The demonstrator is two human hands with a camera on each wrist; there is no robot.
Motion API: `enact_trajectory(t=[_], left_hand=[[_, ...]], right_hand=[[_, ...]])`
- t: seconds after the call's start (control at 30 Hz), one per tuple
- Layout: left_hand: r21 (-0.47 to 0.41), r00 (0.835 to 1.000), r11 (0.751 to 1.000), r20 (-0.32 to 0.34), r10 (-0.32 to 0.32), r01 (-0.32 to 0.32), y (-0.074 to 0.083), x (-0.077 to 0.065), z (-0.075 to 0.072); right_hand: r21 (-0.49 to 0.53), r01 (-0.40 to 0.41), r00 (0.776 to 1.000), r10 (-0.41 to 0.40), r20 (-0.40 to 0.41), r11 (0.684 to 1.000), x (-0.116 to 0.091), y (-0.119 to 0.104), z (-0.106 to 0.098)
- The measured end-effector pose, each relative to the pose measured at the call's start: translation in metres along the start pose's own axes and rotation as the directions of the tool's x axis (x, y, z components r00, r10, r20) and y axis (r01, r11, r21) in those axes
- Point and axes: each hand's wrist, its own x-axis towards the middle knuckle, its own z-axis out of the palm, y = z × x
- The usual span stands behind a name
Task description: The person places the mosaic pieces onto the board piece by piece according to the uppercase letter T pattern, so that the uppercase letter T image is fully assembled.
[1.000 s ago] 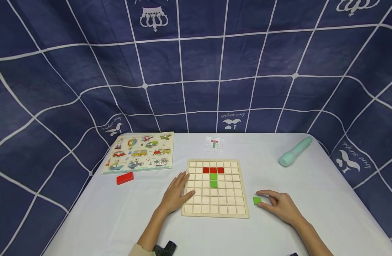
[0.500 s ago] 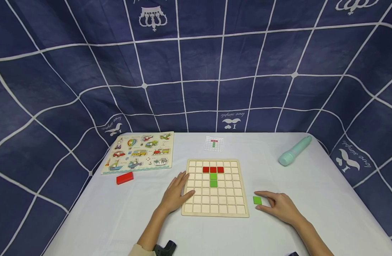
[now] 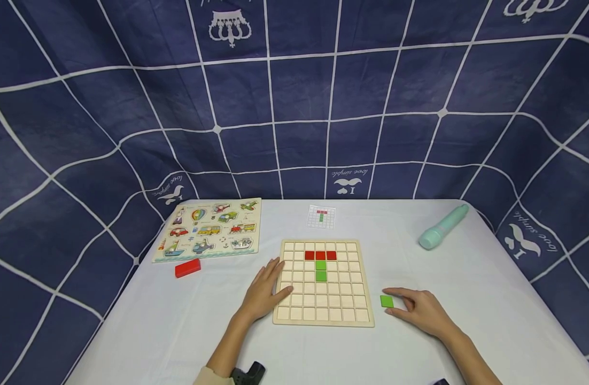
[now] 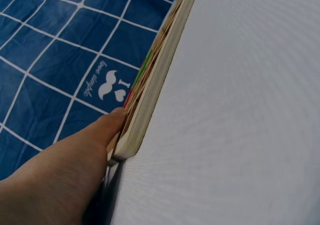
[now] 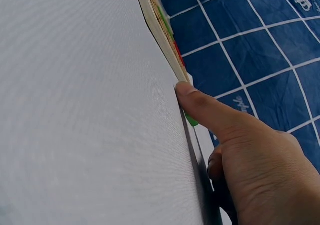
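A square wooden grid board point(image 3: 322, 315) lies flat on the white table. Three red tiles point(image 3: 320, 255) form a row on it, with two green tiles point(image 3: 320, 270) in a column below the middle one. My left hand point(image 3: 261, 294) rests on the board's left edge, fingers extended and thumb over the grid. To the right of the board, a loose green tile point(image 3: 387, 301) lies on the table. The index finger and thumb of my right hand point(image 3: 421, 311) stand on either side of that tile, with slight gaps visible. In the right wrist view, my thumb partly hides the tile point(image 5: 191, 120).
A small pattern card point(image 3: 321, 217) showing a red and green T lies behind the board. A vehicle picture puzzle point(image 3: 210, 230) and a red block point(image 3: 187, 268) are at the left. A mint-green microphone-shaped object point(image 3: 443, 227) lies back right. A dark blue checked curtain hangs behind.
My right thumb and index finger have spread a little around the loose green tile, the thumb moving slightly away from its edge. My left hand has stayed in place.
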Motion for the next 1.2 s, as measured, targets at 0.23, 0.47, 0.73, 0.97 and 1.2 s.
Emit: enact_trajectory(t=[0.23, 0.47, 0.73, 0.97, 1.2], left_hand=[[-0.002, 1.0, 1.0, 0.002, -0.006, 0.006, 0.0001, 0.0005, 0.0001], [-0.006, 1.0, 1.0, -0.003, -0.004, 0.004, -0.0004, 0.0008, 0.0002], [0.001, 1.0, 1.0, -0.009, 0.004, -0.003, -0.0014, 0.001, 0.0], [-0.002, 1.0, 1.0, -0.004, 0.008, -0.008, -0.0016, 0.0004, 0.0007], [-0.003, 1.0, 1.0, -0.005, 0.005, -0.005, -0.0024, 0.0002, 0.0026]], right_hand=[[0.022, 0.014, 1.0, -0.014, 0.004, 1.0, -0.0003, 0.0029, -0.0006], [0.059, 0.024, 1.0, -0.025, 0.007, 0.998, 0.0, 0.0063, -0.0013], [0.078, 0.036, 0.999, -0.035, -0.005, 0.996, 0.0012, 0.006, -0.0011], [0.076, 0.028, 1.0, -0.027, -0.01, 0.997, -0.001, 0.0056, -0.0003], [0.072, 0.05, 0.998, -0.047, -0.04, 0.996, 0.0003, 0.0057, 0.0013]])
